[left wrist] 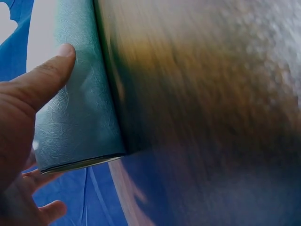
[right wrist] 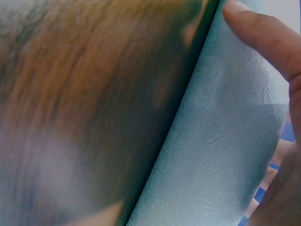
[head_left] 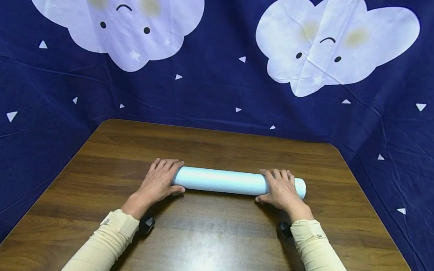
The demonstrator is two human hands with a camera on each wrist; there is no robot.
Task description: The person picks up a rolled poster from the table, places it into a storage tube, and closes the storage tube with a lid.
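A pale blue roll with a smooth, finely creased surface lies crosswise on the wooden table. My left hand grips its left end, thumb on the near side and fingers over the far side. That end of the roll shows a thin layered edge in the left wrist view. Toward the other end, my right hand holds it the same way, and a short stretch sticks out beyond the hand. In the right wrist view the thumb lies along the creased surface, the fingers partly hidden behind the roll.
The brown wood-grain table has rounded far corners and a bright reflection near the front. Behind it hangs a dark blue cloth printed with clouds and small triangles. Small black devices sit at both wrists, beside the cream sleeves.
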